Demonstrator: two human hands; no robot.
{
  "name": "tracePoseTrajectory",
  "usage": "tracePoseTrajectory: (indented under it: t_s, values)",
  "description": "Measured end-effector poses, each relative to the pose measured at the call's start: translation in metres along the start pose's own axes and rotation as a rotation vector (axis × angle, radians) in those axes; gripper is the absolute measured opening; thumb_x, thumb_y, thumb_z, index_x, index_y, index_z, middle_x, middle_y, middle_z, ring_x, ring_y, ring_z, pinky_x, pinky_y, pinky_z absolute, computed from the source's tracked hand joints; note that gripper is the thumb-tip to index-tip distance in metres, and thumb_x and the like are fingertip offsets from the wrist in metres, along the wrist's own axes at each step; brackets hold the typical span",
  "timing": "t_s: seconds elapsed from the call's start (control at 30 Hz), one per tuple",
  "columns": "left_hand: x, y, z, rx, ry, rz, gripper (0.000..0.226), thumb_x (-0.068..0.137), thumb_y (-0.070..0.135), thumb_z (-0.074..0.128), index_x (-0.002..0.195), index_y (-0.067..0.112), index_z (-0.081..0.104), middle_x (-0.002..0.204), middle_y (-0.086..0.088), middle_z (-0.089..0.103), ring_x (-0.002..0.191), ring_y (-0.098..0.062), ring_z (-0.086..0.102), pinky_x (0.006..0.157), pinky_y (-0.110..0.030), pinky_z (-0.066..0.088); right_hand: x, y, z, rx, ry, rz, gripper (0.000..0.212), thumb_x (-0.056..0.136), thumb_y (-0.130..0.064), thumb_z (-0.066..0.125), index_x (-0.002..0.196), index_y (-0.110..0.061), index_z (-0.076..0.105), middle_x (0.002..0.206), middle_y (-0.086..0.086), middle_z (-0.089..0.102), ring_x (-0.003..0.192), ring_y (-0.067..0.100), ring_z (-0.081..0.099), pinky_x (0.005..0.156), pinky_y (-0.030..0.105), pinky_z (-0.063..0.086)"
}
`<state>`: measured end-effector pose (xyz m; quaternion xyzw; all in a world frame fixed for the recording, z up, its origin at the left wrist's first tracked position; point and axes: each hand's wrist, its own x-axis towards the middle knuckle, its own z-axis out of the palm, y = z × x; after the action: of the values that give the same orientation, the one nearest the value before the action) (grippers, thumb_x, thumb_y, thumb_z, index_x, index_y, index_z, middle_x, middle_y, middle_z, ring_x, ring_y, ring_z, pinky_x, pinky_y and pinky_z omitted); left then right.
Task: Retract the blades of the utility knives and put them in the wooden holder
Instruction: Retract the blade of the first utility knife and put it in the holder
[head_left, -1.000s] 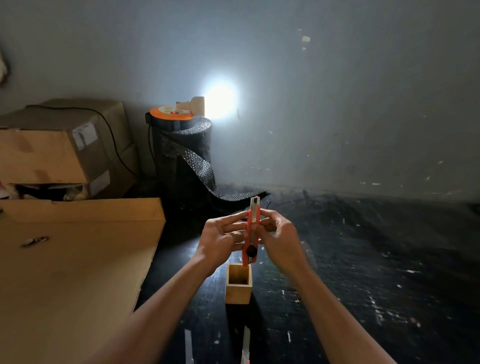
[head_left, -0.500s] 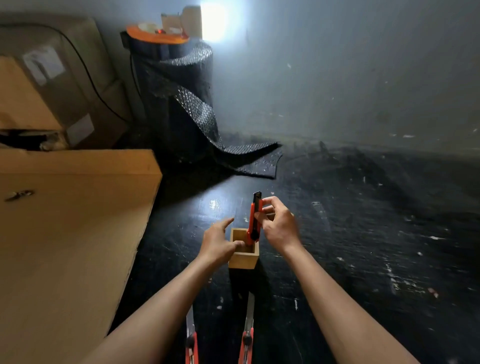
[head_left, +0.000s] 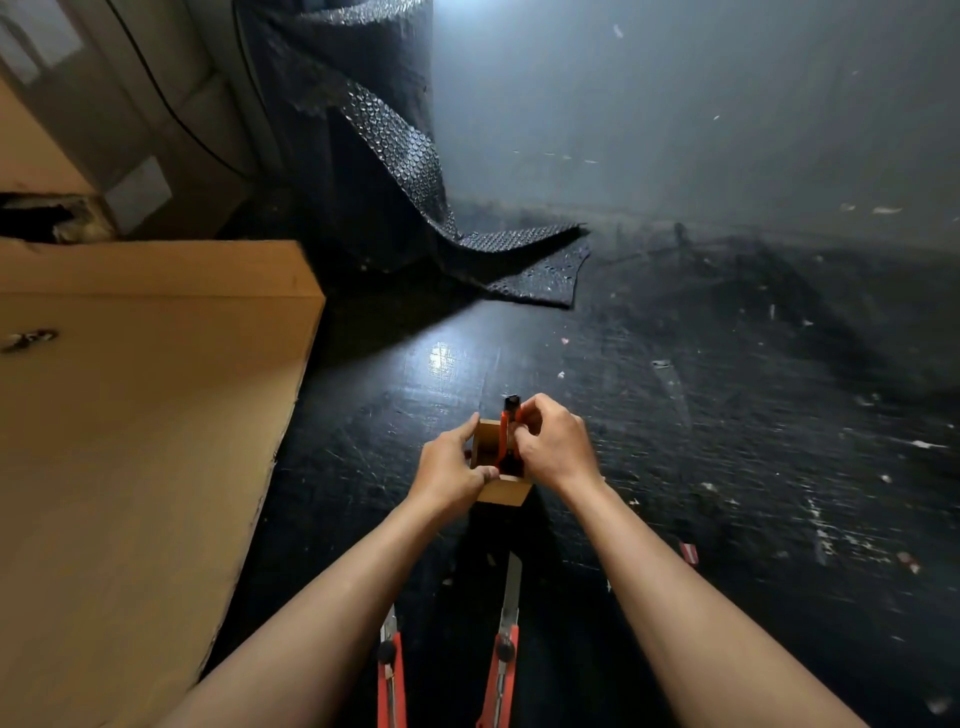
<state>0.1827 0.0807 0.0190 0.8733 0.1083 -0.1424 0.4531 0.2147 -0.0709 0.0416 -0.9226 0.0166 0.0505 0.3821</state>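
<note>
Head view: right hand (head_left: 556, 449), fingers pinched closed on an orange utility knife (head_left: 506, 431), holds it upright with its lower end inside the wooden holder (head_left: 501, 491), presumably to seat it; blade end hidden in the box, so retraction cannot be confirmed. Left hand (head_left: 449, 470), curled around the holder's near-left wall with thumb at the rim, apparently steadies it against tipping. Two further orange knives (head_left: 390, 670) (head_left: 501, 660), blades extended, lie on the black floor (head_left: 727, 415) between the forearms, near the person, awaiting their turn; cardboard box (head_left: 145, 415) left of the left arm.
</note>
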Motion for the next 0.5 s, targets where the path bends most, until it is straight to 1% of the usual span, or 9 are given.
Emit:
tracePoseTrajectory:
  t_s: [0.1,0.23,0.37,0.5]
  values:
    - [0.001,0.001,0.001,-0.001,0.007,0.005,0.091,0.079,0.016,0.087,0.157,0.021,0.040,0.150,-0.012,0.058,0.134,-0.028,0.059,0.112,-0.043,0.050,0.002,0.003,0.001,0.000,0.003,0.012,0.008,0.088,-0.018,0.065,0.095,-0.020,0.069,0.095,0.005,0.075,0.088,0.024,0.067,0.073,0.035,0.054]
    - [0.000,0.003,0.001,0.012,0.014,0.011,0.090,0.080,0.017,0.086,0.157,0.018,0.039,0.150,-0.012,0.058,0.136,-0.029,0.057,0.111,-0.042,0.048,0.003,0.003,-0.003,0.025,0.033,-0.001,0.019,0.089,-0.009,0.063,0.106,-0.014,0.069,0.103,0.008,0.074,0.095,0.024,0.067,0.079,0.030,0.051]
    - [-0.009,0.006,-0.002,0.009,0.045,0.024,0.078,0.086,0.015,0.081,0.154,0.015,0.044,0.149,-0.013,0.059,0.133,-0.030,0.060,0.109,-0.045,0.050,-0.004,0.002,-0.016,0.024,0.066,-0.043,0.029,0.091,-0.009,0.067,0.119,-0.012,0.065,0.110,0.008,0.072,0.102,0.022,0.067,0.089,0.034,0.056]
    - [-0.030,0.008,-0.008,0.002,0.119,0.041,0.071,0.089,0.012,0.078,0.152,0.010,0.046,0.150,-0.014,0.058,0.134,-0.029,0.060,0.109,-0.043,0.050,-0.021,0.000,-0.035,0.011,0.140,-0.084,0.033,0.090,-0.012,0.071,0.122,-0.011,0.063,0.110,0.009,0.071,0.101,0.021,0.067,0.088,0.036,0.058]
